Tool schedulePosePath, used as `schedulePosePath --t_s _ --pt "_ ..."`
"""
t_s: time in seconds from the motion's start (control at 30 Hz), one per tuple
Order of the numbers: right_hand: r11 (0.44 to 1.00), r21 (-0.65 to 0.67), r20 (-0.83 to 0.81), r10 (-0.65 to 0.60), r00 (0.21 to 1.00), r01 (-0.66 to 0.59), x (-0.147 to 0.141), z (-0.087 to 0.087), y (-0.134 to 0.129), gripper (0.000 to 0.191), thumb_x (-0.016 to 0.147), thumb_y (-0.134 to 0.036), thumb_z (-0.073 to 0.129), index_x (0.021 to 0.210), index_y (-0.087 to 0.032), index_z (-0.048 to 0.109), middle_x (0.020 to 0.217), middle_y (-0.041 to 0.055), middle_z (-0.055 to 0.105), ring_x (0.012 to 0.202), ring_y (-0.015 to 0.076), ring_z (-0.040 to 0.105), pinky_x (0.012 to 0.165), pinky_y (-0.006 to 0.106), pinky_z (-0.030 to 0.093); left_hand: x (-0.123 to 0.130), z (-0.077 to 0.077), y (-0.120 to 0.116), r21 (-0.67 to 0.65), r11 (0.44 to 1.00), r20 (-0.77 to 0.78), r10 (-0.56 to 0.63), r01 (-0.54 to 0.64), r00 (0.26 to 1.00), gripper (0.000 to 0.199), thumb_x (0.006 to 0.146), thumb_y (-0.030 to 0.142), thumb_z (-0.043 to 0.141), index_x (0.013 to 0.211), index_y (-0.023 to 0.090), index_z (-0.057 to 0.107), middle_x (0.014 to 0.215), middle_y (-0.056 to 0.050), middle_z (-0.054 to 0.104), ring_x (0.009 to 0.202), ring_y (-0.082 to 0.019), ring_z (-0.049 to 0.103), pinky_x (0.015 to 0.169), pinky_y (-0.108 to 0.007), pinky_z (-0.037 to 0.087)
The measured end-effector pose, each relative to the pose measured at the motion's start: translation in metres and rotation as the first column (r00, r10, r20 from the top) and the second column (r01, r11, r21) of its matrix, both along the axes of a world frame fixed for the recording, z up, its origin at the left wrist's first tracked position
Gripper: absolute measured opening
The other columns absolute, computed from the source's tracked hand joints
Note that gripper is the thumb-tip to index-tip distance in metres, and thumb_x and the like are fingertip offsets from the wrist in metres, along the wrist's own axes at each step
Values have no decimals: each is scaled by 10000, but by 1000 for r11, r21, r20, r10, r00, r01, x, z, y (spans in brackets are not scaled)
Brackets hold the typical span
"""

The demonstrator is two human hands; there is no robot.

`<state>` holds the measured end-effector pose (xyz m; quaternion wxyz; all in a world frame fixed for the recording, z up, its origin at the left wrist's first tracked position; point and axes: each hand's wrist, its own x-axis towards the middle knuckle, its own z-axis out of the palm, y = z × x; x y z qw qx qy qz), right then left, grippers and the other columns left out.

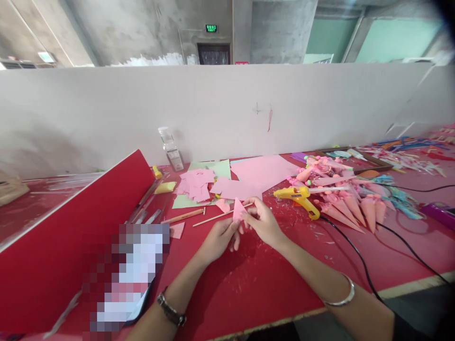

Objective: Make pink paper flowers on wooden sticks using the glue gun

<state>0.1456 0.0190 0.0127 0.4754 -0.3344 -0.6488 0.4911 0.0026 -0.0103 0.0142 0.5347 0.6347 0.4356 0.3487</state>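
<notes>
Both hands meet over the middle of the red table. My left hand [217, 240] pinches the lower end of a small pointed piece of pink paper [238, 208]. At its right edge, my right hand [266, 223] grips the same piece with closed fingers. The paper's tip points up, and its lower part is hidden by the fingers. Just behind the hands lie a thin wooden stick [209, 219] and a small curled pink scrap [222, 205]. A wooden-handled tool [185, 216] rests to their left, near a pink paper square [177, 230].
A yellow glue gun [296, 193] with a black cord lies to the right, beside piled pink cones [346, 213]. Behind are pink paper pieces [195, 183], large pink sheets [265, 171] and a clear bottle [172, 151]. A red board [88, 213] and blurred phone-like object [135, 279] are left.
</notes>
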Motion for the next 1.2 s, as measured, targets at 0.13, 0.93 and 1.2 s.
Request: schedulePosePath --t_s 0.13,0.93,1.2 --pt "983 -83 -79 158 984 -164 -1 0 1 166 782 -323 482 830 -167 450 527 -44 525 442 73 464 442 194 355 -1 1 1 2 1000 51 -12 12 999 322 838 399 332 723 139 483 386 59 480 302 -51 392 356 -151 358" --pt "989 -29 82 145 986 -143 1 3 -2 284 813 -382 417 628 -169 448 471 -45 499 377 65 459 384 174 362 0 4 0 19 994 -43 108 -108 993 350 786 427 415 630 126 504 396 46 502 309 -50 428 353 -151 338" --pt "981 27 117 190 975 -194 2 3 -3 259 820 -352 419 647 -166 464 525 -34 506 463 72 456 463 186 357 -7 0 -2 -105 994 -42 -37 33 998 361 798 472 365 719 141 486 311 106 389 218 -23 307 267 -114 211"
